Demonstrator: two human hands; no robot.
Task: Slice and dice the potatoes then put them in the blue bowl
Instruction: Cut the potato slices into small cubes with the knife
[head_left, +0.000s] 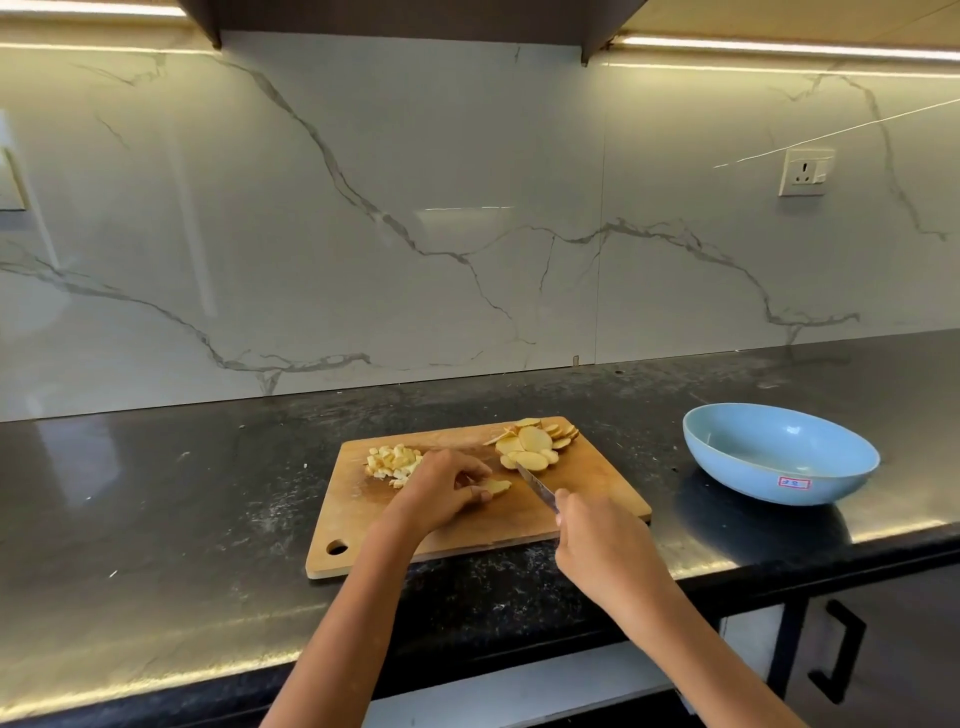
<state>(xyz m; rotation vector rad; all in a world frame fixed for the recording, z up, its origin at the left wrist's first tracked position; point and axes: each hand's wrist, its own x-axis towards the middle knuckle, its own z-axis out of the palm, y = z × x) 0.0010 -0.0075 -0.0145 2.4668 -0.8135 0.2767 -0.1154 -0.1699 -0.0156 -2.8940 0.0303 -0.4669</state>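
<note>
Two hands: left hand pinches slice | right hand grips knife

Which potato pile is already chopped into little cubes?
The diced pile at the board's far left, beside the left hand. The pile of round slices on the right is still uncut discs.

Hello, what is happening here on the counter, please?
A person is cutting potatoes on a wooden cutting board. The left hand holds a potato slice down, and the right hand grips a knife beside it. A pile of diced pieces lies at the board's far left, uncut slices at the far right. The blue bowl is still empty.
</note>
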